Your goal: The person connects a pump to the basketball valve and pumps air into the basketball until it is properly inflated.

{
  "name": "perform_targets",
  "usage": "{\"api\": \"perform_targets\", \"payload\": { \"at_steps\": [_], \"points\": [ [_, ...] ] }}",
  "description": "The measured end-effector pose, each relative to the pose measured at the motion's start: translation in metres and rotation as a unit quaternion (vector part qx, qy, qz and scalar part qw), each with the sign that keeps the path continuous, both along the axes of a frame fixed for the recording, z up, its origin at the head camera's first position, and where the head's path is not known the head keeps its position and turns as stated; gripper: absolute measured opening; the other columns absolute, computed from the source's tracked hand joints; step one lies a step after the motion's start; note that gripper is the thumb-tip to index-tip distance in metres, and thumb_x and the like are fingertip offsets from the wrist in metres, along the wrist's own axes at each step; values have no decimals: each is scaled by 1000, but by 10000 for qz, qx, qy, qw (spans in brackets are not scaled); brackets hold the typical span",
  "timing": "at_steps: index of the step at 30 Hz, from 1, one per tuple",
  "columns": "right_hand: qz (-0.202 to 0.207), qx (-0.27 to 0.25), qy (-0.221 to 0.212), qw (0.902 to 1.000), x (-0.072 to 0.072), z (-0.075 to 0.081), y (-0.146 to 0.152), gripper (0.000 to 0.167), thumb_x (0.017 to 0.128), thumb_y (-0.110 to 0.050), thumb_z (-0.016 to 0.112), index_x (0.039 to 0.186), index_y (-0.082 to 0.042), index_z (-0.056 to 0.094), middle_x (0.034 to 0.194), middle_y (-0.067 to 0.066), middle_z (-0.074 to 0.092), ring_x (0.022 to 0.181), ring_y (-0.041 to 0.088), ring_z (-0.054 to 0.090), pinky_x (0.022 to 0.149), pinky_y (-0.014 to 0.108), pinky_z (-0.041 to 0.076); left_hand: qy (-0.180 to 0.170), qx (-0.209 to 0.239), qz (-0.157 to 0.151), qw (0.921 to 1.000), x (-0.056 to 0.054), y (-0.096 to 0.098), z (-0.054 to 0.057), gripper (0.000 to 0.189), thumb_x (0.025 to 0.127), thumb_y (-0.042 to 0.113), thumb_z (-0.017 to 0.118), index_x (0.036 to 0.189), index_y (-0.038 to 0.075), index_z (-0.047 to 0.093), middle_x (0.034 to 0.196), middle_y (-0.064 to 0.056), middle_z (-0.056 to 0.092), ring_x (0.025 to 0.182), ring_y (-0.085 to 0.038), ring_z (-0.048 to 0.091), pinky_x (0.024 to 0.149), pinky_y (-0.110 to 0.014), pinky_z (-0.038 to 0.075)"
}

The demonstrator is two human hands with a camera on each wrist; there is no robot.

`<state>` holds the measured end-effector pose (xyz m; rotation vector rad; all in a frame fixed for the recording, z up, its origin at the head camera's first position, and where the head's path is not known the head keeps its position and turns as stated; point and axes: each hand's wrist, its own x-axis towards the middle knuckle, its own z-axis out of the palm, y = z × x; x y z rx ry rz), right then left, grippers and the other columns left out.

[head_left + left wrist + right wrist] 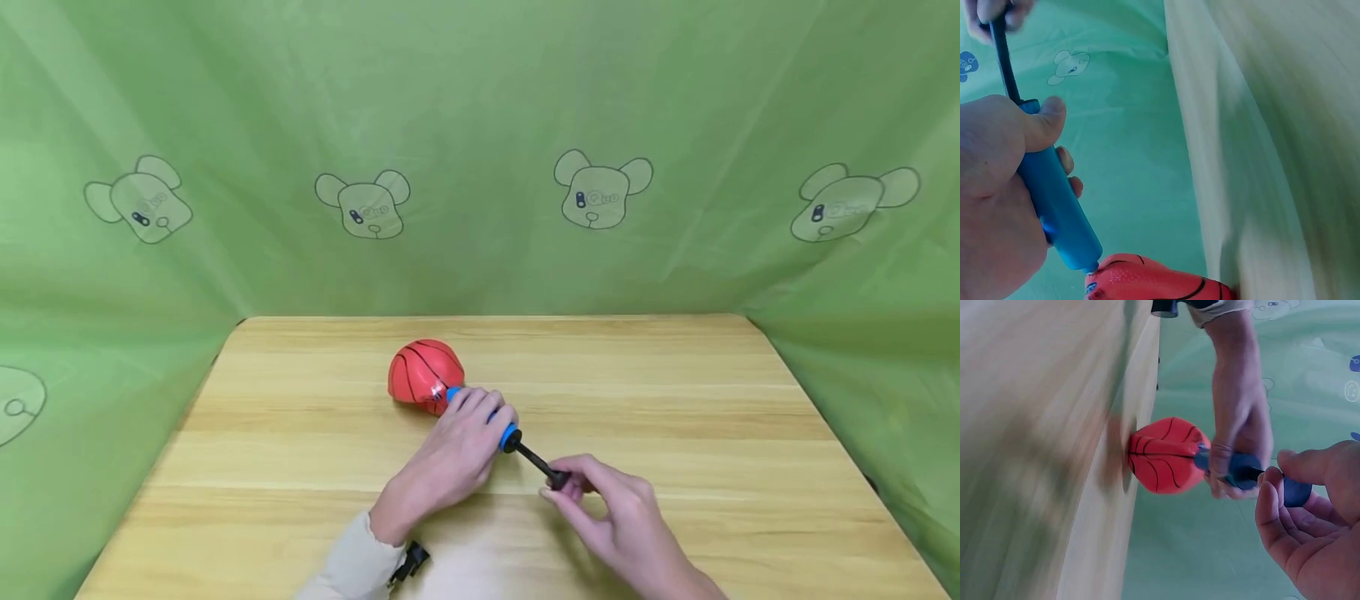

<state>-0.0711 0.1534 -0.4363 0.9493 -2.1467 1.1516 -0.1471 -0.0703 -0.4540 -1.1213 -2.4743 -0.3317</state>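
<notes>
A red ball with black lines, caved in on one side, sits on the table. The blue hand pump points at it, its nozzle end meeting the ball's skin in the left wrist view. My left hand grips the pump's barrel, thumb along its upper end. From the barrel a black rod extends toward me, well drawn out. Thumb and fingers of my right hand pinch the black knob at the rod's end.
The light wooden table has rounded far corners. Green sheeting printed with bear heads rises behind it and on both sides. A black device shows beside the left sleeve.
</notes>
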Motion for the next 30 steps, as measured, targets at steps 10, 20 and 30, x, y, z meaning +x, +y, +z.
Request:
{"api": "perform_targets", "payload": {
  "at_steps": [10,20,30],
  "points": [
    [-54,157,-261,9995,-19,-1,-17,23,84,-2,79,105,-5,69,84,-3,71,69,5,63,66,16,53,-105,180,-85,9997,3,2,-1,9,100,7,55,105,15,55,102,2,52,100,-21,52,99,-36,41],
    [-566,-167,417,9974,27,18,13,31,98,-37,65,97,-6,72,78,-10,67,68,-1,59,67,13,52,-230,276,-117,9993,-2,-8,5,9,101,7,56,107,13,56,102,1,53,103,-23,53,104,-38,39],
    [164,-19,-131,9998,-4,5,-2,26,98,-28,69,106,-3,71,85,-1,73,70,5,65,69,16,55,-125,145,-81,9998,4,-1,4,5,104,13,52,106,14,56,102,2,53,102,-22,53,102,-39,40]
  ]
}}
